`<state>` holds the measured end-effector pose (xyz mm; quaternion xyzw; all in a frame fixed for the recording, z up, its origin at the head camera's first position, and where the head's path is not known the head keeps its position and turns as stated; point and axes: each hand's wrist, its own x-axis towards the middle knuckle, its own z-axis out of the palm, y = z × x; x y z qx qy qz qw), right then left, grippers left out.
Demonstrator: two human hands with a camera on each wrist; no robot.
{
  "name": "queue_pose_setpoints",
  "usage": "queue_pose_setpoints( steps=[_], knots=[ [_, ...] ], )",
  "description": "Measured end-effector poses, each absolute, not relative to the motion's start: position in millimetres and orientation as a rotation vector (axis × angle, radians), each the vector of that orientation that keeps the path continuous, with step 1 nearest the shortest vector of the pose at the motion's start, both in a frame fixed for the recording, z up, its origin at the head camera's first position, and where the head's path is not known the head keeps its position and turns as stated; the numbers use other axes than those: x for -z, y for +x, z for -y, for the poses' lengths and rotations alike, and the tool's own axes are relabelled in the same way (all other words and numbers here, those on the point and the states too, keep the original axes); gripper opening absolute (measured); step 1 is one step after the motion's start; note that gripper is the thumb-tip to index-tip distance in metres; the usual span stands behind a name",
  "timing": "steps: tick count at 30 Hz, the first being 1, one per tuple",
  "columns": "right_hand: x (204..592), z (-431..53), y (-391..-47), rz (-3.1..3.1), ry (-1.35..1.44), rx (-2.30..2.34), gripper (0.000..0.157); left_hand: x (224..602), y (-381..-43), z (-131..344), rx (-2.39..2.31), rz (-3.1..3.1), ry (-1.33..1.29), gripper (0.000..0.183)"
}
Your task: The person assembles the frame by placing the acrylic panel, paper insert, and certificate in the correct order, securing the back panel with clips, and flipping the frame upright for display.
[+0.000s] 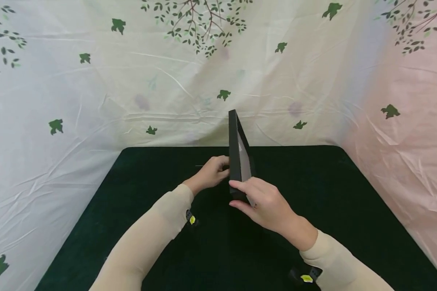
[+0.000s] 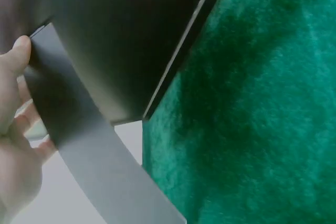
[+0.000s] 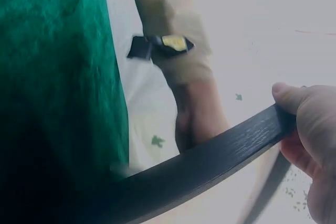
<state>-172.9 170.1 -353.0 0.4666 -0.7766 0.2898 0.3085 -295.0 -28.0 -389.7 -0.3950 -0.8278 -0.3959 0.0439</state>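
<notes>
A black picture frame (image 1: pixel 234 149) stands edge-on over the middle of the dark green table, its narrow side towards me. My right hand (image 1: pixel 269 204) grips its near edge, thumb on one side and fingers on the other; the right wrist view shows that black edge (image 3: pixel 210 163) up close. Behind the frame, my left hand (image 1: pixel 211 173) pinches a flat support leg (image 2: pixel 89 114) between thumb and fingers. The leg slants away from the frame's dark back panel (image 2: pixel 126 35). In the head view the frame hides the left fingertips.
A dark green cloth covers the table (image 1: pixel 160 161). Pale fabric walls (image 1: pixel 182 89) printed with leaves and birds close in the back and both sides. Each sleeve carries a small black wrist device (image 1: pixel 191 217) with a yellow mark.
</notes>
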Motion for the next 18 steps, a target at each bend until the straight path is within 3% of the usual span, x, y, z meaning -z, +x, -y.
queue_pose_setpoints(
  steps=[6, 10, 18],
  knots=[
    [354.3, -153.0, -167.5, 2.043, 1.124, -0.684, 0.045, 387.1, -303.4, 20.5, 1.172, 2.532, -1.288, 0.007],
    [356.8, -143.3, -166.2, 2.048, 1.104, -0.67, 0.046, 391.2, -303.0, 25.1, 1.197, 2.58, -1.21, 0.002],
    [360.7, -144.1, -168.6, 2.091, 1.105, -0.686, 0.051, 366.8, -270.3, 62.6, 1.077, 2.574, -1.006, 0.039]
  ],
)
